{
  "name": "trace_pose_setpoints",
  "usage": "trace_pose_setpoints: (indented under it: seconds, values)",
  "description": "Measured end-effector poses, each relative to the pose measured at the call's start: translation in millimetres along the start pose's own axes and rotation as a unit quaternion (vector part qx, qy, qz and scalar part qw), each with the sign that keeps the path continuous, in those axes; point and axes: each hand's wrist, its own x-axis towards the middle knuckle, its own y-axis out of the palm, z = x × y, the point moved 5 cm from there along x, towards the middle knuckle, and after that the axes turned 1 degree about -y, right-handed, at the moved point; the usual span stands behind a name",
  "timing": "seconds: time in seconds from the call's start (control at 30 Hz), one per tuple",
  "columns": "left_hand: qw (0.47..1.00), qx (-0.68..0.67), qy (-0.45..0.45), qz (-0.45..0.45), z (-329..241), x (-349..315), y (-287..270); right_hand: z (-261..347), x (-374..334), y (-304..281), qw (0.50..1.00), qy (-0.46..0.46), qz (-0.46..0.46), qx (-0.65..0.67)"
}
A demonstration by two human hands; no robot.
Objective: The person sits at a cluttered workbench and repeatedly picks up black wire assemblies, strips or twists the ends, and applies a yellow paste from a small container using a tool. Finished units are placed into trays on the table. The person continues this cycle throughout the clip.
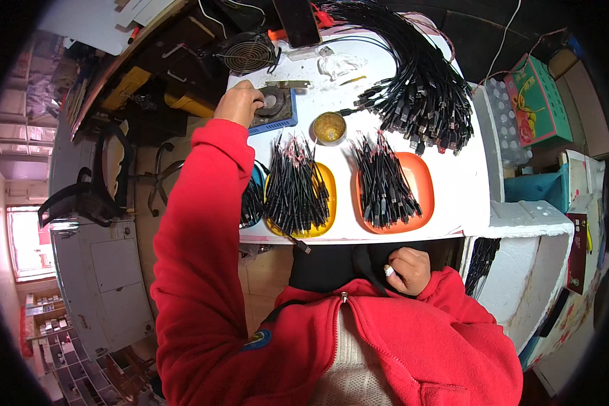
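Observation:
My left hand (239,103) reaches to the far left of the white table, fingers curled at the side of a round grey metal well on a blue box-shaped device (277,124). Anything between those fingertips is hidden. My right hand (409,268) rests closed near my lap below the table edge, a white wrap on one finger. Nearest me, black cable bundles with stripped reddish ends (298,186) fill a yellow tray (329,177). More cables (382,186) lie in an orange tray (421,177). A blue tray (259,177) with cables is partly behind my left sleeve.
A round container with a mottled brownish-yellow top (329,127) stands mid-table. A large heap of black USB cables (419,95) covers the far right. A small fan (248,54) is at the far left. White foam boxes (528,220) and a green carton (538,101) stand right of the table.

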Motion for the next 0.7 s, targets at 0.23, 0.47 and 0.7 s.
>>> trace_pose_setpoints:
  seconds: [0.23, 0.47, 0.7]
  values:
    - [1.000, 0.016, -0.002, 0.017, -1, 5, 4, 0, 1, -2, 1.000, 0.001, -0.005, 0.006]
    - [1.000, -0.001, -0.012, -0.006, -7, 4, -5, 0, -1, -2, 1.000, 0.004, -0.008, 0.001]
    - [0.971, -0.190, -0.027, -0.145, -58, -53, -75, 5, -4, 0, 1.000, 0.007, -0.013, -0.009]
